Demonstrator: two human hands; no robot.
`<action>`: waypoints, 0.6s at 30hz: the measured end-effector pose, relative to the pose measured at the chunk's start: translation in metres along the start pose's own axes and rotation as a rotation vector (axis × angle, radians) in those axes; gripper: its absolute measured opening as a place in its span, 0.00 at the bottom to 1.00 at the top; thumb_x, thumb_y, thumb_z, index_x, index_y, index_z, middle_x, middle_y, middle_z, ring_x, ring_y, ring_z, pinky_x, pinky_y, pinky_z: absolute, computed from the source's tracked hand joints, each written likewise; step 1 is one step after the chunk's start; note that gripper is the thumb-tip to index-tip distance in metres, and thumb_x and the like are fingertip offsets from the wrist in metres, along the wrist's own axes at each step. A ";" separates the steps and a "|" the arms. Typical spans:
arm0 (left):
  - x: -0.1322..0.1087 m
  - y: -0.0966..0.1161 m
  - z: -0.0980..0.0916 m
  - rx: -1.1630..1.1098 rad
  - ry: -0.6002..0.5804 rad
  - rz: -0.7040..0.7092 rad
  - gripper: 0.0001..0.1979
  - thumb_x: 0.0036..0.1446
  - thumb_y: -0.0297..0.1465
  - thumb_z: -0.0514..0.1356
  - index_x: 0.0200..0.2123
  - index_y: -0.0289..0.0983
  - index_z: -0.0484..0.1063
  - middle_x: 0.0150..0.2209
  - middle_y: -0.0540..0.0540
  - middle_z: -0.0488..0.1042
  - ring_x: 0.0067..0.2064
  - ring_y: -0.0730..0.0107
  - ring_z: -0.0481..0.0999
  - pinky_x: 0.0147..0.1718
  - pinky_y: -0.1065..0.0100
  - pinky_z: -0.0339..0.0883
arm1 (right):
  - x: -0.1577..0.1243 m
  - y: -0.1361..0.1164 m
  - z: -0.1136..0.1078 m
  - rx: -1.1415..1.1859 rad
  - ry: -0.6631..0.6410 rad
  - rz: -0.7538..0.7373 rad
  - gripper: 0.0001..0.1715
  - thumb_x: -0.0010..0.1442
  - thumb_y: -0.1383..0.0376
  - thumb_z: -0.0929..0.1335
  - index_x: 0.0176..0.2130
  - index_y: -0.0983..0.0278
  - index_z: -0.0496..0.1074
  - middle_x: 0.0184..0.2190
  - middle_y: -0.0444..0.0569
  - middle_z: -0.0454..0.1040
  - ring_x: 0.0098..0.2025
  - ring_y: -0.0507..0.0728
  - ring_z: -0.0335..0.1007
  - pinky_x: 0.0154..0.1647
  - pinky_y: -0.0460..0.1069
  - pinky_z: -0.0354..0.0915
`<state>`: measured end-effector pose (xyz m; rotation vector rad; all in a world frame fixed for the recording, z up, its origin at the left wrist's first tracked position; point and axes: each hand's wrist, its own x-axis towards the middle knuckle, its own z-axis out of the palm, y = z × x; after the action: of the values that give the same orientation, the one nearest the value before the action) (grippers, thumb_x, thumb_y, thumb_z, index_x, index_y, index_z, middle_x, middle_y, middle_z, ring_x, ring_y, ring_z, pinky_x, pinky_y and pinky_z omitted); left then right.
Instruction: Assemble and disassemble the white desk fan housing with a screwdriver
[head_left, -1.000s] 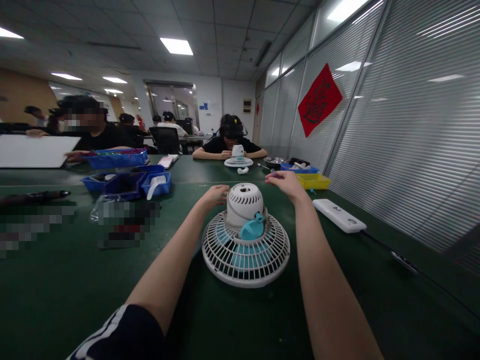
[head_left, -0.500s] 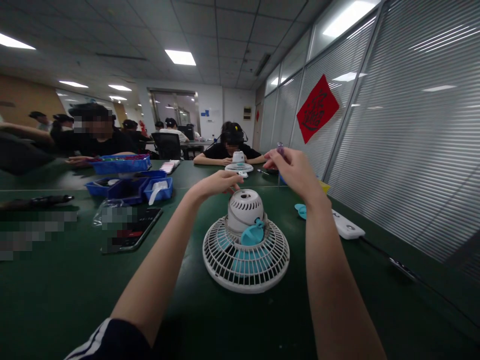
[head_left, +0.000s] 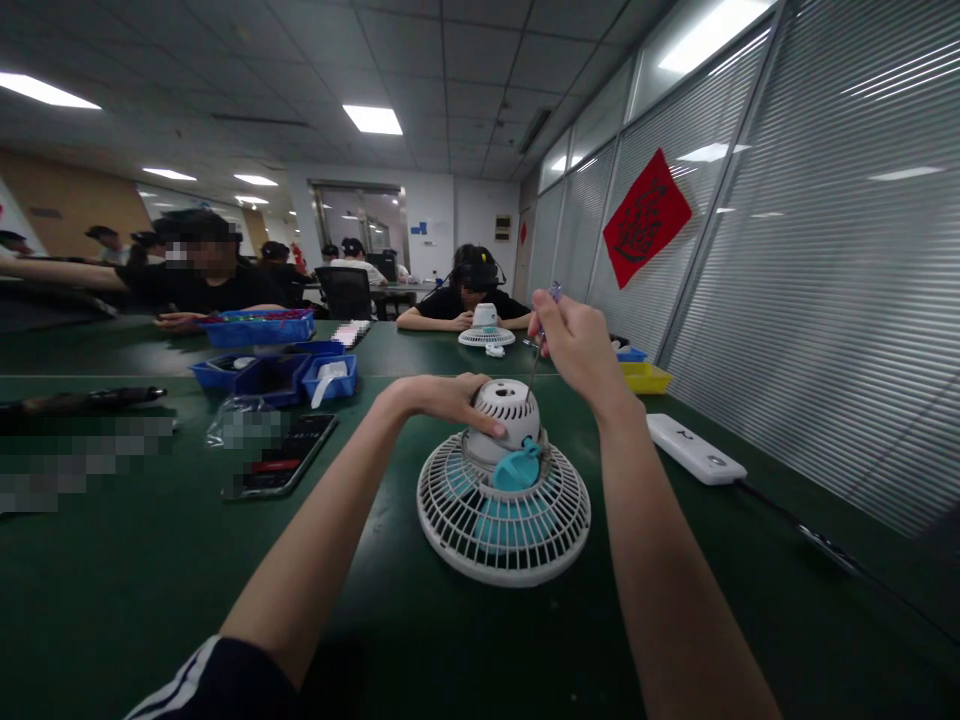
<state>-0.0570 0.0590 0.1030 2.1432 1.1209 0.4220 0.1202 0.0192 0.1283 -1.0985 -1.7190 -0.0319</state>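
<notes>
A small white fan (head_left: 504,500) with blue blades lies face down on the green table (head_left: 150,590). Its round white motor housing (head_left: 513,408) points up, with a blue clip against its near side. My left hand (head_left: 442,395) rests on the left of the housing, fingers curled round it. My right hand (head_left: 574,340) is closed on a screwdriver (head_left: 541,345) with a purple handle. The thin shaft runs down to the top of the housing.
A white power strip (head_left: 694,448) lies to the right with its cable trailing off. A phone (head_left: 281,458) and blue trays (head_left: 277,372) sit at left, a yellow tray (head_left: 643,376) behind my right hand. Other people sit at the tables beyond, one with another fan.
My left hand moved from behind the housing onto it. My right hand lifted the screwdriver from the table and brought its tip down to the housing.
</notes>
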 end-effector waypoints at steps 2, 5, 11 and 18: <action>0.001 0.002 0.003 0.081 0.021 -0.037 0.44 0.24 0.39 0.74 0.50 0.37 0.70 0.55 0.39 0.70 0.55 0.48 0.67 0.48 0.64 0.61 | 0.000 0.002 0.001 0.005 0.066 0.012 0.31 0.65 0.47 0.55 0.25 0.64 0.69 0.17 0.42 0.63 0.23 0.50 0.64 0.32 0.46 0.59; 0.001 0.005 0.005 0.137 0.023 -0.055 0.46 0.24 0.41 0.73 0.52 0.38 0.68 0.56 0.39 0.69 0.55 0.47 0.67 0.49 0.62 0.61 | 0.001 0.007 0.002 0.017 0.125 0.038 0.32 0.64 0.45 0.55 0.26 0.64 0.69 0.16 0.42 0.63 0.22 0.50 0.65 0.32 0.46 0.60; 0.002 0.006 0.007 0.165 0.015 -0.038 0.45 0.24 0.43 0.72 0.51 0.36 0.69 0.54 0.38 0.70 0.53 0.45 0.68 0.49 0.61 0.61 | 0.002 0.016 0.008 0.029 0.081 0.067 0.33 0.62 0.42 0.56 0.28 0.65 0.70 0.18 0.44 0.68 0.22 0.50 0.67 0.30 0.46 0.62; 0.005 0.001 0.004 0.292 -0.089 -0.001 0.50 0.33 0.52 0.67 0.58 0.36 0.60 0.59 0.37 0.64 0.58 0.43 0.64 0.54 0.56 0.58 | 0.002 0.018 0.012 0.028 0.015 0.097 0.31 0.62 0.44 0.58 0.26 0.66 0.68 0.18 0.45 0.69 0.20 0.49 0.67 0.27 0.45 0.62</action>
<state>-0.0517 0.0610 0.1009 2.3866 1.1928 0.1670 0.1235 0.0365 0.1159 -1.1563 -1.6468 0.0449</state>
